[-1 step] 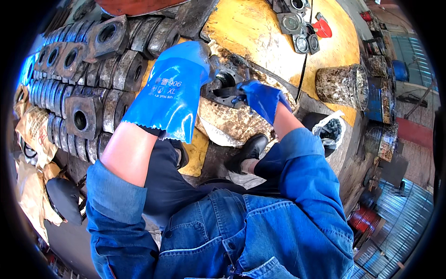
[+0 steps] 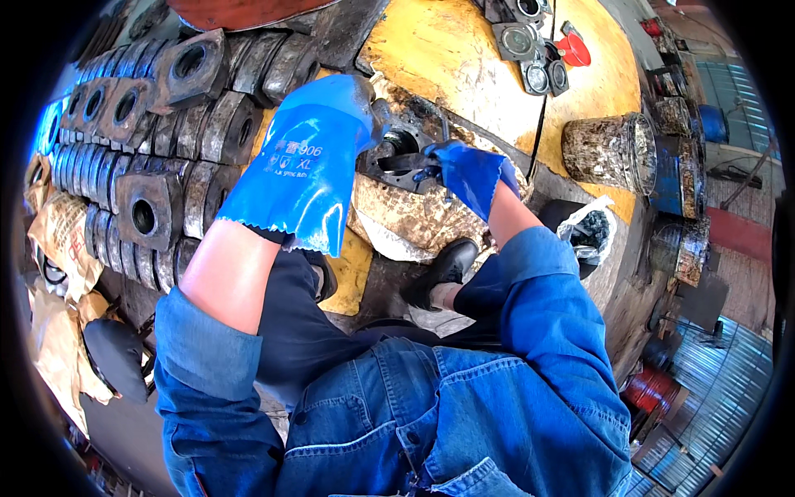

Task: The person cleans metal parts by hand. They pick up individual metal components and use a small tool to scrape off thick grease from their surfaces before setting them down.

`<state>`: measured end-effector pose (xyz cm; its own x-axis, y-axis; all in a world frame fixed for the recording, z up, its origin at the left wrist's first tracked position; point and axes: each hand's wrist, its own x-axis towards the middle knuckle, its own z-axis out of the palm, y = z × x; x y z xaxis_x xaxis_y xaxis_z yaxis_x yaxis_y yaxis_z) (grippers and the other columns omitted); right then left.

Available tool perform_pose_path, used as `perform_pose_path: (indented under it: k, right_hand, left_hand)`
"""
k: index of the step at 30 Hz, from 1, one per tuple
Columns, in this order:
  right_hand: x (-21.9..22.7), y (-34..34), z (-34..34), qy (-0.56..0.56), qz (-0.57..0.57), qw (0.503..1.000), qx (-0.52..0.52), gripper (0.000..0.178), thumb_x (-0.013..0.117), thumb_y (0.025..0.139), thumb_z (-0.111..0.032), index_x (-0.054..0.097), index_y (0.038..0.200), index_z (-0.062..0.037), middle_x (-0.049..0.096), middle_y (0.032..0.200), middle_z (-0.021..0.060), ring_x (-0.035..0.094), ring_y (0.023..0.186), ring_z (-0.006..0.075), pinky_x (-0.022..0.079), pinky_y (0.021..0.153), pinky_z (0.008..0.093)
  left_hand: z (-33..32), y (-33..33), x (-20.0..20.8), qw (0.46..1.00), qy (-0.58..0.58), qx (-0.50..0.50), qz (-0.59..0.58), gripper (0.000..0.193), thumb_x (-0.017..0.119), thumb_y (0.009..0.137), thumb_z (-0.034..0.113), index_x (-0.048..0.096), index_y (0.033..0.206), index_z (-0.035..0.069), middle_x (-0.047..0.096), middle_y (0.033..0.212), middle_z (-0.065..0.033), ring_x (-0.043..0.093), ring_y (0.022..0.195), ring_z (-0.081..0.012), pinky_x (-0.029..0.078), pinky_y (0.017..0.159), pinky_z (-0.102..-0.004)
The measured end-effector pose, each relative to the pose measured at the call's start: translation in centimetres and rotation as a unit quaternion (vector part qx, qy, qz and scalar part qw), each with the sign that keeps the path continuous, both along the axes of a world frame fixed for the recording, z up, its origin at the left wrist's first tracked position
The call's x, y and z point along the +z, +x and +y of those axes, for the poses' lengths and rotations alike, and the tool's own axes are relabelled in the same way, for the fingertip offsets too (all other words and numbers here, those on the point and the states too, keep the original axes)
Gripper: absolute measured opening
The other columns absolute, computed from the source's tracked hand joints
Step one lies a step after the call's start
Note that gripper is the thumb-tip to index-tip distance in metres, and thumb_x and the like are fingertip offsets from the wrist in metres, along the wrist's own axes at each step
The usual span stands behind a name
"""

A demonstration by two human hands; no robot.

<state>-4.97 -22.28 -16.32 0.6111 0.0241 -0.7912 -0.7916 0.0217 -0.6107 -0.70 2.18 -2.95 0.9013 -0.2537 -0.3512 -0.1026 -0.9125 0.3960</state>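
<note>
A dark, greasy metal block (image 2: 397, 172) with a round bore rests on a stained, pale, cloth-like wrapping (image 2: 418, 222) in front of me. My left hand (image 2: 333, 112), in a long blue rubber glove, is at the block's left side, its blackened fingers curled against the edge. How far they wrap round it is partly hidden. At the block's right side is my right hand (image 2: 464, 170), also in a blue glove, with the fingers closed. A thin dark rod (image 2: 445, 129) sticks up from this hand; its lower end is hidden by the fingers.
Rows of similar bored metal blocks (image 2: 143, 214) are stacked at the left. A grimy bucket (image 2: 609, 153) stands at the right, near a white-lined container (image 2: 590, 232) of dark material. Round metal parts (image 2: 520, 41) and a red funnel-like cup (image 2: 573, 50) lie on the yellow surface (image 2: 443, 50).
My right hand and the thin rod have shifted very slightly to the right. My left hand and the block look unmoved.
</note>
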Motion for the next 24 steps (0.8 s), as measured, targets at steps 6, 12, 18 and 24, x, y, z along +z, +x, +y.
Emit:
perform_pose_path:
  k: [6, 12, 18, 24]
  right_hand:
    - [2.2, 0.9, 1.3, -0.31, -0.272, 0.868, 0.277, 0.016, 0.055, 0.083, -0.011, 0.068, 0.078, -0.0024, 0.061, 0.07, 0.017, 0.06, 0.064, 0.0231, 0.047, 0.059, 0.0348]
    - [-9.4, 3.0, -1.3, -0.041, -0.324, 0.926, 0.192, 0.01, 0.063, 0.08, -0.008, 0.061, 0.079, 0.0012, 0.058, 0.072, 0.012, 0.052, 0.064, 0.0164, 0.043, 0.059, 0.032]
    - [-7.5, 4.6, 1.7, -0.289, -0.403, 0.768, 0.406, 0.012, 0.059, 0.073, -0.011, 0.068, 0.075, -0.0028, 0.063, 0.078, 0.0193, 0.059, 0.071, 0.0326, 0.047, 0.064, 0.0377]
    - [-3.6, 5.0, 5.8, -0.374, -0.303, 0.725, 0.493, 0.014, 0.055, 0.083, -0.009, 0.066, 0.086, -0.001, 0.063, 0.077, 0.0172, 0.059, 0.068, 0.0288, 0.047, 0.062, 0.0365]
  left_hand:
    - [0.6, 0.2, 0.0, 0.999, 0.017, 0.015, 0.023, 0.035, 0.067, 0.076, 0.035, 0.067, 0.106, 0.018, 0.067, 0.102, -0.014, 0.063, 0.094, -0.0334, 0.051, 0.082, -0.041]
    - [-0.3, 0.2, -0.5, 0.999, 0.025, 0.023, 0.012, 0.036, 0.066, 0.076, 0.037, 0.068, 0.106, 0.016, 0.067, 0.102, -0.0144, 0.063, 0.095, -0.0329, 0.051, 0.082, -0.0399]
    - [-0.3, -0.3, 0.6, 0.999, 0.022, 0.03, -0.002, 0.035, 0.067, 0.077, 0.036, 0.068, 0.105, 0.015, 0.068, 0.099, -0.0139, 0.064, 0.094, -0.0309, 0.052, 0.082, -0.0392]
    - [0.0, 0.2, 0.0, 0.999, -0.017, 0.035, 0.029, 0.036, 0.07, 0.075, 0.032, 0.068, 0.105, 0.013, 0.068, 0.1, -0.0121, 0.065, 0.093, -0.0284, 0.052, 0.081, -0.0368]
